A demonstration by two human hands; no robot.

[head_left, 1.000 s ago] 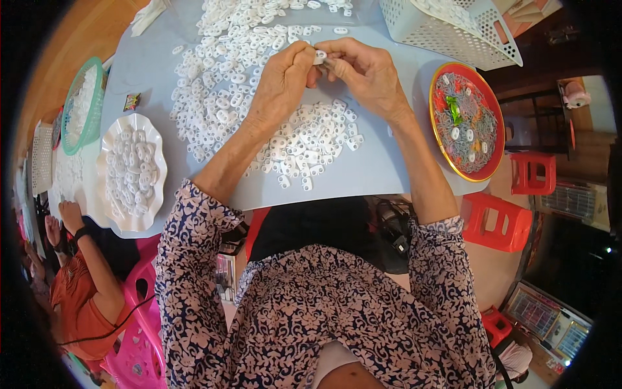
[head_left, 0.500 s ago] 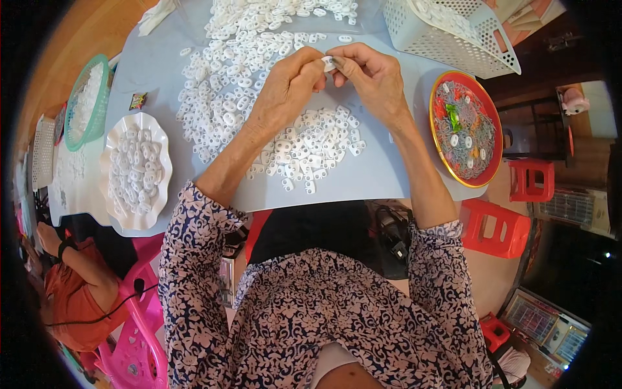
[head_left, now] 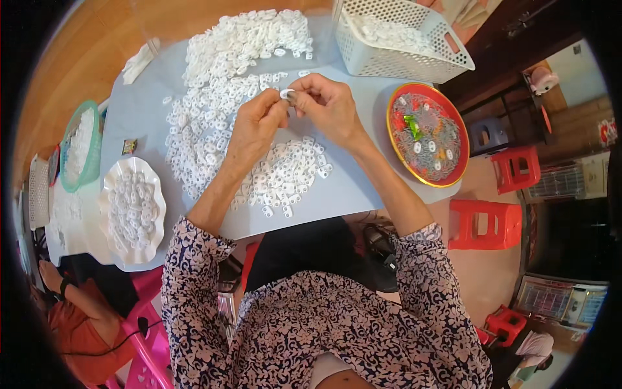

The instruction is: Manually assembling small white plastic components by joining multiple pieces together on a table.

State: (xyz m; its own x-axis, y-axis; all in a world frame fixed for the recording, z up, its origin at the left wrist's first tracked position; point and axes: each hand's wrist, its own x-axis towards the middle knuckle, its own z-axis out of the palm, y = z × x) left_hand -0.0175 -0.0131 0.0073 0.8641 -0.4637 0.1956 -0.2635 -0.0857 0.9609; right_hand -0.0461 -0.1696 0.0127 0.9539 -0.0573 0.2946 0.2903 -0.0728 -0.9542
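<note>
Left hand (head_left: 254,133) and right hand (head_left: 329,107) meet fingertip to fingertip, both pinching one small white plastic piece (head_left: 285,94) — raised above the loose white pieces (head_left: 282,178) below them on the surface (head_left: 353,188) for close handling.

Both hands now sit a little nearer the person than a second ago, the left hand (head_left: 256,126) and right hand (head_left: 327,104) drawn slightly back from the far heap of white pieces toward the smaller pile (head_left: 285,178) beneath them. The small white piece (head_left: 286,94) pinched between the fingertips now shows more plainly in the gap between the two hands. To the left of the hands, the other person's arm (head_left: 55,279) at the worktop's near corner has pulled lower and closer to the edge of view.
</note>
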